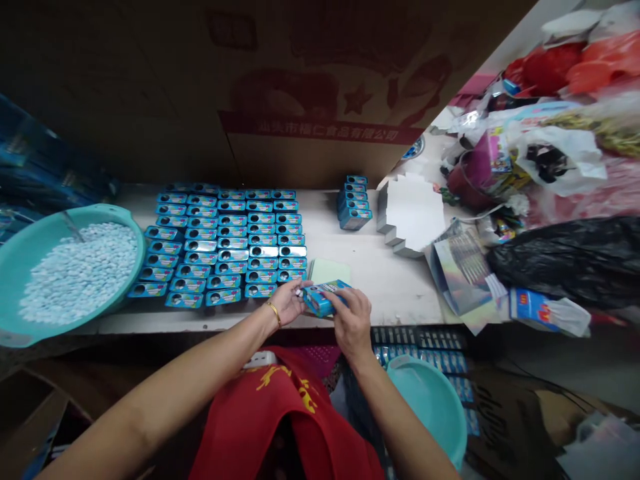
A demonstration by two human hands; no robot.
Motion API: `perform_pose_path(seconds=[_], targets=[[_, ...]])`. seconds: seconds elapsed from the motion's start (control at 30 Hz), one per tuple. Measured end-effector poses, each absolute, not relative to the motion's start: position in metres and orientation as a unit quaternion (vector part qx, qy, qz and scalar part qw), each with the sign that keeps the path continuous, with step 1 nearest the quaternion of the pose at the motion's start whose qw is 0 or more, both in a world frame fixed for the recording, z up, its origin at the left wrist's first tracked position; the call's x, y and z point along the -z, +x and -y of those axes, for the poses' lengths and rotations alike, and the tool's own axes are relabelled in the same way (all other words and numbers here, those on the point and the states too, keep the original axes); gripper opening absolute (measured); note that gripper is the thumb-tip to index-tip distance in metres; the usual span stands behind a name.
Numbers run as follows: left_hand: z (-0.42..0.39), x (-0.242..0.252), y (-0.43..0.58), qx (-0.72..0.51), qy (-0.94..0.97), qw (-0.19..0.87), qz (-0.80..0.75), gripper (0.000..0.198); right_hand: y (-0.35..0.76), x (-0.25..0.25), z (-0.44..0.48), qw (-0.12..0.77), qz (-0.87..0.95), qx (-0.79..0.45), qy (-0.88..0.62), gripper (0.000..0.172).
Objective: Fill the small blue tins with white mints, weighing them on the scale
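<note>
My right hand is closed around a blue printed tin, with its fingertips over the upper face. The tin is tilted above the front part of the table. My left hand, wearing a gold bangle, is cupped palm up at the tin's left end. A few small whitish candies show at its fingertips; how many lie in the palm is hidden. Behind the held tin is a pale green stack of sheets. Several rows of similar tins, with dark round openings, stand left of my hands.
A turquoise basin of pale candies with a scoop stands at far left. Further right are a small row of tins and stacked white card. A large carton walls the back. Below the table edge sits another turquoise basin.
</note>
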State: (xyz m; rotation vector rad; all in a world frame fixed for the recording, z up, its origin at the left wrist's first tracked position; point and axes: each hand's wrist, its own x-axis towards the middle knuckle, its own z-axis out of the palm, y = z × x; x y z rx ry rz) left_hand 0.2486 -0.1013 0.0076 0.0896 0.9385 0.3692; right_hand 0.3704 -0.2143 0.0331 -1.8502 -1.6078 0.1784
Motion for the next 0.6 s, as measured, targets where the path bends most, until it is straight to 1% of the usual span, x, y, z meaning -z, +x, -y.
perform_pose_path(seconds=[0.13, 0.27, 0.4, 0.5, 0.6], targets=[[0.097, -0.003, 0.243, -0.177, 0.036, 0.885, -0.429, 0.017, 0.384, -0.006, 0.217, 0.478, 0.458, -0.191, -0.725, 0.034], [0.093, -0.002, 0.231, -0.165, 0.05, 0.89, -0.422, 0.016, 0.399, 0.03, 0.204, 0.556, 0.336, -0.266, -0.712, 0.035], [0.097, -0.006, 0.215, -0.171, 0.075, 0.874, -0.449, 0.019, 0.407, 0.055, 0.187, 0.583, 0.288, -0.303, -0.696, 0.038], [0.106, -0.009, 0.2, -0.159, 0.091, 0.863, -0.471, 0.023, 0.41, 0.059, 0.188, 0.581, 0.289, -0.323, -0.689, 0.038], [0.118, -0.007, 0.181, -0.142, 0.104, 0.858, -0.482, 0.025, 0.415, 0.052, 0.204, 0.581, 0.3, -0.325, -0.683, 0.048]])
